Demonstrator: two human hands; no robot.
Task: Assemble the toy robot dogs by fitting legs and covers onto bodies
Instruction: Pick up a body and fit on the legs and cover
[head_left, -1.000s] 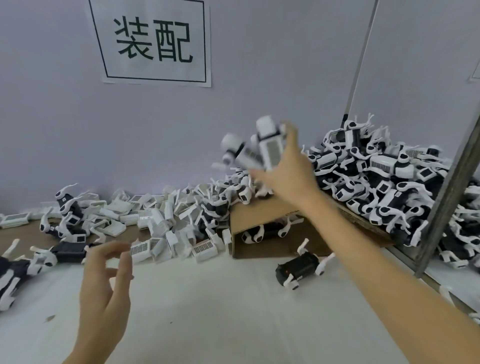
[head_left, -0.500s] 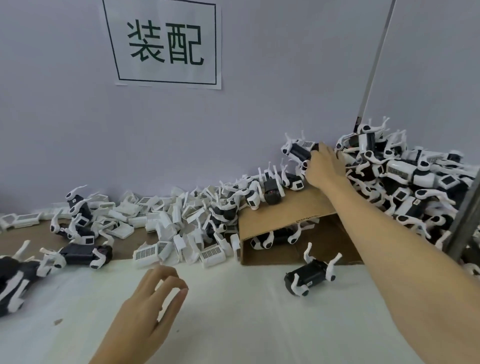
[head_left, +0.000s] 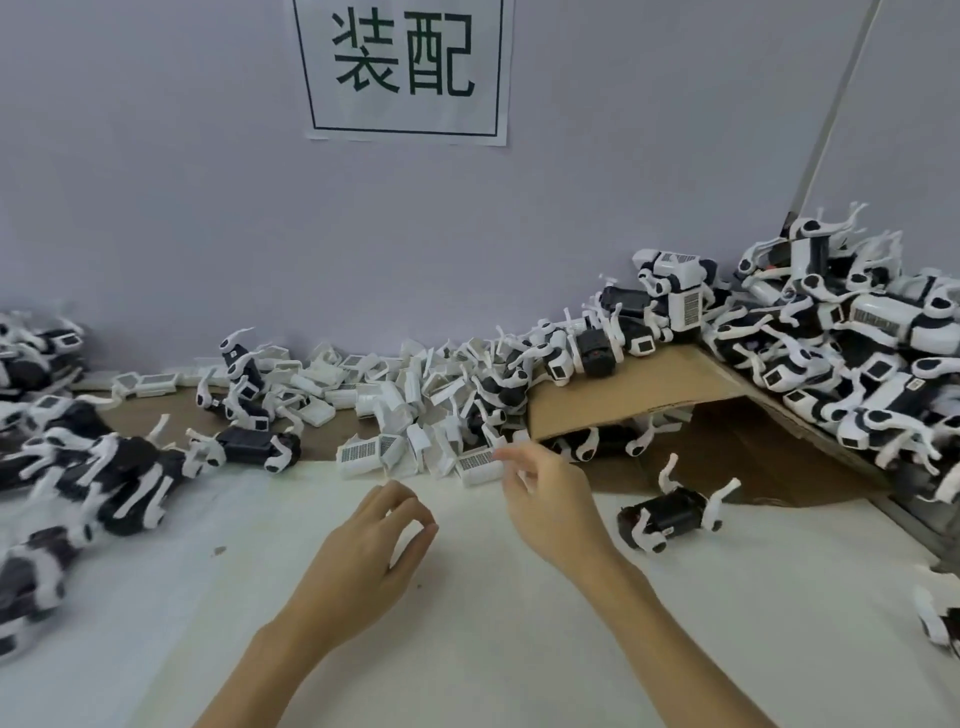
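Nearest to the camera, the left hand (head_left: 371, 556) hangs over the white table (head_left: 467, 649) with fingers loosely curled, thumb near the forefinger, and it holds nothing. The right hand (head_left: 550, 506) is a little farther. Its fingers are relaxed and spread toward the white covers (head_left: 410, 441), and the fingertips (head_left: 503, 454) are just beside the nearest cover with a barcode label (head_left: 478, 465). Whether they touch it I cannot tell, because the hand is blurred. I think a cover is the next part to be taken. To the right, a black dog body with white legs (head_left: 672, 514) lies apart from both hands. Behind it, the cardboard flap (head_left: 623, 395) separates the loose parts from the pile of finished dogs (head_left: 857, 353), probably for sorting.
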